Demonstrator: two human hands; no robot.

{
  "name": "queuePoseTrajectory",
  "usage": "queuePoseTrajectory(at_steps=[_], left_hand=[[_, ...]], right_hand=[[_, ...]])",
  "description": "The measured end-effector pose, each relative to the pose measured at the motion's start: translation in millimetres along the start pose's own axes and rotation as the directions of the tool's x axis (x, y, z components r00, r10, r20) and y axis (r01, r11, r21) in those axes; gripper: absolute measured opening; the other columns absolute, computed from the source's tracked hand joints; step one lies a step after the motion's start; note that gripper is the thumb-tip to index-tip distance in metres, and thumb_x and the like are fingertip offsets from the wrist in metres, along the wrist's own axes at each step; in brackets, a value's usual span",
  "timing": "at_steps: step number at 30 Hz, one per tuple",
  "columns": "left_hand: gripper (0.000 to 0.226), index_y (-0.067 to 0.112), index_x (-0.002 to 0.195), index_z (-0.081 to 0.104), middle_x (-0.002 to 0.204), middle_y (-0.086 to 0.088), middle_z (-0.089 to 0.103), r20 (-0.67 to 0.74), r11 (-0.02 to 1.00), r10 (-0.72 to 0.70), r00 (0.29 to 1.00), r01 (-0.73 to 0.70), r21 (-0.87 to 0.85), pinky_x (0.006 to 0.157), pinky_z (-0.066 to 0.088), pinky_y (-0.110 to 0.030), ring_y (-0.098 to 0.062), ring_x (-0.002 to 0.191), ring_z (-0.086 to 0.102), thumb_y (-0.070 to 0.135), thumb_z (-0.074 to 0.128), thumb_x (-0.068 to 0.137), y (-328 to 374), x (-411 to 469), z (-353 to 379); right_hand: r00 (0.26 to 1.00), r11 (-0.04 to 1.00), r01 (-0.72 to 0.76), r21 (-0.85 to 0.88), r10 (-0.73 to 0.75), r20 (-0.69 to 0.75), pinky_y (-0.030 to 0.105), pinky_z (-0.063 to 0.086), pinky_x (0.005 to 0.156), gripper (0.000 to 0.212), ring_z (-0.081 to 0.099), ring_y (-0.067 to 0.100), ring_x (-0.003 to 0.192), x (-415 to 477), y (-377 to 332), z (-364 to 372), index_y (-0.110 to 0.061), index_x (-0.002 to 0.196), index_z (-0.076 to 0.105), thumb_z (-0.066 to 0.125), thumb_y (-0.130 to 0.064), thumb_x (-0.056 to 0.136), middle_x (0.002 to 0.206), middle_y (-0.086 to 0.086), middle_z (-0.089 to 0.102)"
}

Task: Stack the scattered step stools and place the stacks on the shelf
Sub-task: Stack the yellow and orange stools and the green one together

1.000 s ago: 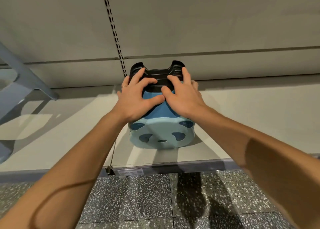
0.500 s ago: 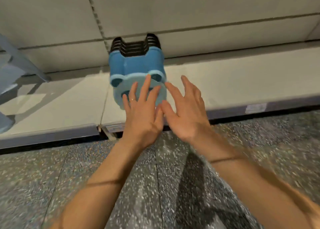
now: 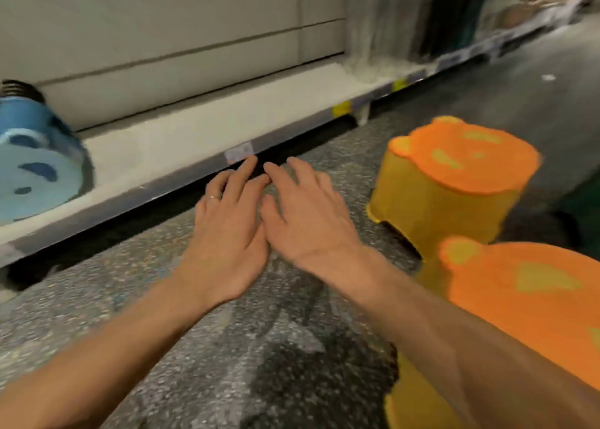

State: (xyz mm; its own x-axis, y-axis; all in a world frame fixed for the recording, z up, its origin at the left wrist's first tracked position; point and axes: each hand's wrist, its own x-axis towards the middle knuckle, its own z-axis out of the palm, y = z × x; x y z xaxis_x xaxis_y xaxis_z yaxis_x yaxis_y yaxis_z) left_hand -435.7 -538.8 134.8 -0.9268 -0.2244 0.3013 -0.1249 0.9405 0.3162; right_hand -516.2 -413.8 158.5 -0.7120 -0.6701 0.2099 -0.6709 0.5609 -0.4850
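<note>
Head view puts your left hand and right hand side by side over the speckled floor, both empty, palms down, fingers loosely spread, thumbs nearly touching. The blue panda-face step stool stack lies on its side at the left end of the shelf, its face turned out toward the front edge, so that part looks done. Two orange-topped yellow step stools stand upright on the floor to your right: the far stool near the shelf's front edge, and the near stool just beside your right forearm, which partly hides it.

Your next step, as I judge it, is to nest these two. Swing both hands to the right and take the far stool by its yellow side walls, one hand on each side, not by the orange top. Lift it straight up and clear of the floor, turn it so the ear bumps line up with the near stool's, then lower it squarely so the legs slide down around the lower stool. If it tilts or binds, lift and realign; don't force it. The picture is blurred, so check the leg positions before you press down.
</note>
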Motion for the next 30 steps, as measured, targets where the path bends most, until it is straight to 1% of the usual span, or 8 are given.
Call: queuePoseTrajectory(at_steps=[9, 14, 20, 21, 23, 25, 28, 30], left_hand=[[0.076, 0.015, 0.154, 0.039, 0.168, -0.005, 0.029, 0.05, 0.957, 0.269, 0.962, -0.261, -0.123, 0.117, 0.03, -0.062, -0.036, 0.151, 0.029, 0.049, 0.033, 0.086, 187.5, -9.1, 28.5], [0.082, 0.034, 0.159, 0.015, 0.173, 0.002, 0.004, 0.283, 0.978, 0.207, 0.937, -0.2, -0.055, 0.12, 0.031, -0.053, -0.037, 0.151, 0.026, 0.075, 0.019, 0.088, 251.6, -40.4, 62.8], [0.117, 0.047, 0.16, 0.005, 0.172, 0.017, -0.014, 0.588, 0.944, 0.139, 0.797, -0.286, 0.164, 0.111, 0.036, -0.067, -0.039, 0.156, 0.016, 0.106, 0.023, 0.06, 284.4, -79.7, 111.6], [0.108, 0.047, 0.158, 0.017, 0.173, 0.018, -0.005, 0.558, 0.919, 0.175, 0.811, -0.339, 0.204, 0.097, 0.043, -0.072, -0.041, 0.151, 0.033, 0.102, 0.032, 0.065, 284.8, -82.5, 119.3], [0.057, 0.038, 0.147, 0.042, 0.17, 0.012, 0.02, 0.473, 0.852, 0.282, 0.835, -0.445, 0.278, 0.061, 0.057, -0.063, -0.042, 0.116, 0.069, 0.055, 0.043, 0.093, 269.6, -81.4, 129.2], [0.057, 0.035, 0.144, 0.044, 0.158, 0.009, 0.041, 0.44, 0.773, 0.376, 0.815, -0.538, 0.336, 0.043, 0.056, -0.051, -0.039, 0.099, 0.077, 0.025, 0.039, 0.088, 249.1, -72.6, 133.4], [0.051, 0.039, 0.145, 0.044, 0.146, 0.009, 0.061, 0.325, 0.633, 0.612, 0.721, -0.693, 0.346, 0.029, 0.051, -0.037, -0.035, 0.095, 0.079, 0.019, 0.019, 0.105, 232.2, -55.0, 131.0], [0.054, 0.041, 0.147, 0.043, 0.148, 0.01, 0.06, 0.34, 0.528, 0.679, 0.651, -0.754, 0.39, 0.035, 0.056, -0.036, -0.033, 0.101, 0.077, 0.029, 0.006, 0.11, 219.9, -38.4, 139.1]], right_hand=[[0.986, 0.988, -0.124, -0.095, 0.112, -0.122, 0.05, 0.032, 0.114, 0.058, 0.03, 0.036, 0.143, -139.7, 98.4, -131.0, -0.031, 0.156, 0.034, 0.037, -0.047, 0.1, 0.164, 0.007, 0.029], [0.97, 0.974, -0.211, -0.078, 0.199, -0.14, 0.047, 0.03, 0.113, 0.066, 0.03, 0.027, 0.145, -193.5, 165.5, -145.3, -0.035, 0.151, 0.044, 0.034, -0.057, 0.09, 0.162, -0.004, 0.035], [0.922, 0.903, -0.38, -0.201, 0.386, -0.011, 0.07, 0.014, 0.116, 0.065, 0.016, 0.04, 0.151, -205.6, 246.0, -134.6, -0.041, 0.154, 0.034, 0.042, -0.067, 0.095, 0.169, -0.007, 0.022], [0.921, 0.901, -0.377, -0.215, 0.388, 0.013, 0.072, 0.012, 0.115, 0.068, 0.012, 0.041, 0.152, -207.2, 251.6, -130.6, -0.04, 0.155, 0.032, 0.04, -0.068, 0.094, 0.17, -0.006, 0.018], [0.93, 0.898, -0.347, -0.269, 0.366, 0.023, 0.072, 0.017, 0.111, 0.072, 0.01, 0.042, 0.152, -211.3, 257.8, -122.7, -0.037, 0.156, 0.029, 0.036, -0.07, 0.093, 0.169, -0.004, 0.017], [0.936, 0.891, -0.33, -0.312, 0.352, 0.016, 0.069, 0.025, 0.107, 0.072, 0.014, 0.04, 0.149, -213.2, 257.2, -117.5, -0.035, 0.155, 0.031, 0.033, -0.07, 0.091, 0.167, -0.003, 0.022], [0.928, 0.875, -0.359, -0.325, 0.37, -0.027, 0.067, 0.027, 0.102, 0.072, 0.017, 0.039, 0.146, -216.8, 257.8, -114.7, -0.035, 0.153, 0.032, 0.032, -0.071, 0.091, 0.164, -0.001, 0.024], [0.907, 0.855, -0.414, -0.312, 0.415, -0.067, 0.067, 0.026, 0.103, 0.073, 0.015, 0.039, 0.147, -222.3, 257.8, -113.1, -0.034, 0.155, 0.029, 0.031, -0.07, 0.092, 0.167, 0.001, 0.021]])
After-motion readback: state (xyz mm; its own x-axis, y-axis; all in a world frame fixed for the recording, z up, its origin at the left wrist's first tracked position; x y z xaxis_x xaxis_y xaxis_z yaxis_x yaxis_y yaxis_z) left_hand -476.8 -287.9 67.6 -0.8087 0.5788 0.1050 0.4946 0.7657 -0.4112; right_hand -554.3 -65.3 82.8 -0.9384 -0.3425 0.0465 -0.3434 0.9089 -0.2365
